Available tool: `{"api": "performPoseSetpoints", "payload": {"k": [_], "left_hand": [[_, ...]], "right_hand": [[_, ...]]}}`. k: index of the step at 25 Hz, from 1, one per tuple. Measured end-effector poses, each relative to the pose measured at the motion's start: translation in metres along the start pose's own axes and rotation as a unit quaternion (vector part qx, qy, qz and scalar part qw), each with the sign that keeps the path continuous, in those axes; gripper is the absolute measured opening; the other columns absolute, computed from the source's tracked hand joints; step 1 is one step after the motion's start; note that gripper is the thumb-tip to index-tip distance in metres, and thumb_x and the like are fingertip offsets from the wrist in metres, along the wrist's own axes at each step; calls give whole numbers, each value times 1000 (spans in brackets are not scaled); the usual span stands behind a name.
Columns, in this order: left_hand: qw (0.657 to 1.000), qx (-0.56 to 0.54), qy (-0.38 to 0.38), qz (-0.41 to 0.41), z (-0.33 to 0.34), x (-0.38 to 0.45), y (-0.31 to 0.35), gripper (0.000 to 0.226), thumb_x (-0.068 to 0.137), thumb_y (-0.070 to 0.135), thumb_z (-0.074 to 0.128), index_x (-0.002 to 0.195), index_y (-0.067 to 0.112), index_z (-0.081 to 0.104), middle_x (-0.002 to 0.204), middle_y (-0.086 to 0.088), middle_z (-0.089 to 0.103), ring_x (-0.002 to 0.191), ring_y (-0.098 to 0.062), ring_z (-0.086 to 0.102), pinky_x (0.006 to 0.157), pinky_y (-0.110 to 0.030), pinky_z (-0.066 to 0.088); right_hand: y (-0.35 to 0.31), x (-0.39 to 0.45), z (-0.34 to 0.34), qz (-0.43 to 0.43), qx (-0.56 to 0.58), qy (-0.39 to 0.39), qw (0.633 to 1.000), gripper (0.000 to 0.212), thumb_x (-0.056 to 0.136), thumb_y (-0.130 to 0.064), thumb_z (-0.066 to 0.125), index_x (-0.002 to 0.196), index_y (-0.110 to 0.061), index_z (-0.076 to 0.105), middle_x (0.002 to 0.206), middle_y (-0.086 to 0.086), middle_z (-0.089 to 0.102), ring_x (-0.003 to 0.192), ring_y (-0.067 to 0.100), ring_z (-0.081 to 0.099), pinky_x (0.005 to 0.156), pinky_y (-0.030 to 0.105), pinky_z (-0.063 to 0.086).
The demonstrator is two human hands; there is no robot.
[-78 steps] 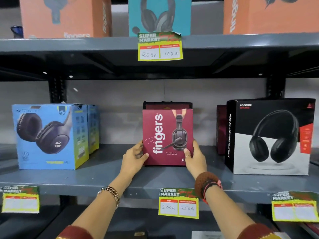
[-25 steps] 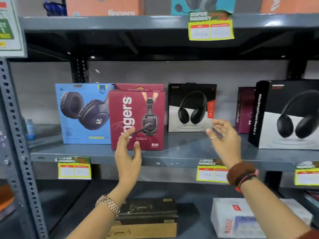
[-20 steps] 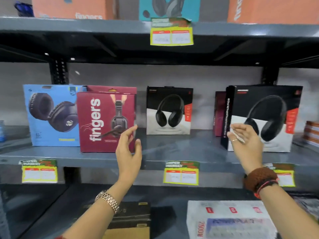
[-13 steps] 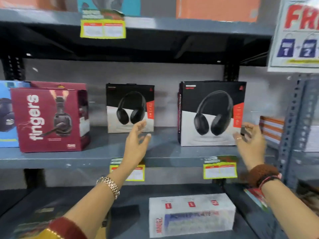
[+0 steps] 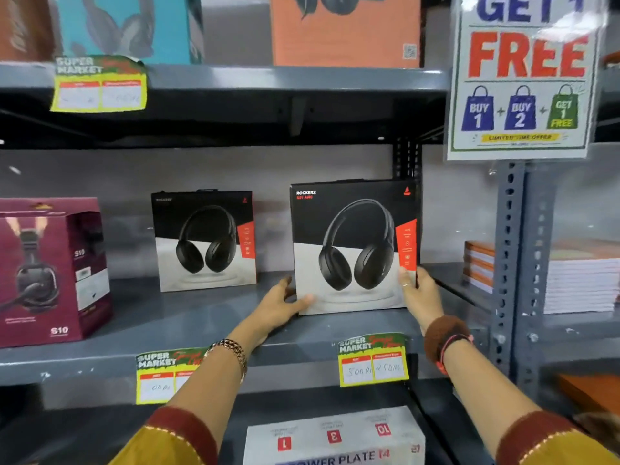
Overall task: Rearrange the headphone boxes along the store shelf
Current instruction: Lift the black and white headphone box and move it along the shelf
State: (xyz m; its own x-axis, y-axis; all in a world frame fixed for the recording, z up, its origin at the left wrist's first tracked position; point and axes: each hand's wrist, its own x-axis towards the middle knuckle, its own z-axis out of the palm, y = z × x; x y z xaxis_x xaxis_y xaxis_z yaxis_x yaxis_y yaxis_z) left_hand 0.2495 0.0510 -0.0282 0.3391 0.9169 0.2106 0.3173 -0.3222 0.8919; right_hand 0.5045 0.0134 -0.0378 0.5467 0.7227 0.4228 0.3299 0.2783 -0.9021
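A large black-and-white Rockerz headphone box (image 5: 355,246) stands upright on the grey middle shelf (image 5: 188,317), near its right end. My left hand (image 5: 281,305) grips the box's lower left corner. My right hand (image 5: 419,293) holds its lower right edge. A second, smaller-looking Rockerz box (image 5: 204,239) stands further back to the left. At the far left stands a maroon Fingers S10 box (image 5: 50,270), partly cut off by the frame edge.
A perforated steel upright (image 5: 508,263) bounds the shelf on the right, with stacked notebooks (image 5: 479,266) beyond it. A "Get 1 Free" sign (image 5: 523,75) hangs above. Orange and teal boxes fill the top shelf. A white box (image 5: 335,437) lies below. Price tags line the edges.
The view swung right along the shelf. Both hands, open in the air half a second ago, have closed on the lower corners of the large Rockerz box.
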Motion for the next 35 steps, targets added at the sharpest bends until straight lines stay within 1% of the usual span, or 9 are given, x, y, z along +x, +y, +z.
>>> {"api": "performPoseSetpoints", "payload": {"k": [2,6,11,17,23,27,31,33,35], "left_hand": [[999,-5,5,37,0,3,0,62,86,26,63,141,15,35,141,-3,50,114,-10,52,95,-22,40],[989,-102,70,82,-3,-8,8,59,89,31,56,142,26,31,126,12,51,112,-5,48,93,-19,37],[979,-141,94,113,-4,-13,7,64,81,44,56,140,26,40,133,11,54,123,-8,48,108,-30,35],[980,-133,99,113,0,-14,7,58,86,32,59,140,25,39,117,18,59,107,1,53,90,-17,42],[982,-118,108,104,-3,-19,8,60,86,30,60,141,22,37,131,9,55,113,-3,52,100,-23,38],[986,-6,113,126,-30,-31,-1,64,86,41,58,143,29,34,131,12,58,120,-6,53,108,-36,40],[979,48,160,120,-94,-47,-12,65,90,36,53,147,28,23,137,10,50,123,-12,51,107,-36,41],[976,73,169,116,-131,-57,-27,68,89,37,54,148,28,20,139,9,49,126,-14,49,107,-39,41],[976,85,168,108,-161,-65,-46,80,80,56,57,147,32,21,140,8,51,127,-14,50,106,-43,42]], "right_hand": [[1,0,-2,-27,-4,-13,1000,39,91,-35,49,126,-16,53,128,9,59,119,27,53,104,42,40],[4,-8,-8,-71,86,-24,993,50,85,-48,54,131,-28,51,132,-7,58,122,11,52,104,36,41],[-3,-20,-13,-77,204,3,976,41,84,-34,59,125,-25,57,122,0,65,110,14,63,83,36,56],[-4,-24,-16,-70,220,14,973,39,86,-27,58,125,-22,57,119,2,66,106,16,65,67,23,58],[-10,-28,-16,-61,204,-6,977,41,87,-20,58,128,-16,54,117,0,65,100,9,63,62,16,56],[-26,-38,-1,-51,195,-33,979,36,89,-18,56,125,-16,55,107,-4,66,93,8,63,64,18,57],[-48,-48,50,-37,124,-104,986,26,86,-15,61,112,-18,61,112,7,70,101,21,66,91,45,53],[-58,-61,85,-30,106,-121,987,26,84,-11,62,110,-16,62,111,9,70,100,20,66,95,45,50],[-63,-76,118,-27,90,-115,989,22,83,-6,62,102,-19,62,104,5,71,95,18,65,96,42,49]]}}
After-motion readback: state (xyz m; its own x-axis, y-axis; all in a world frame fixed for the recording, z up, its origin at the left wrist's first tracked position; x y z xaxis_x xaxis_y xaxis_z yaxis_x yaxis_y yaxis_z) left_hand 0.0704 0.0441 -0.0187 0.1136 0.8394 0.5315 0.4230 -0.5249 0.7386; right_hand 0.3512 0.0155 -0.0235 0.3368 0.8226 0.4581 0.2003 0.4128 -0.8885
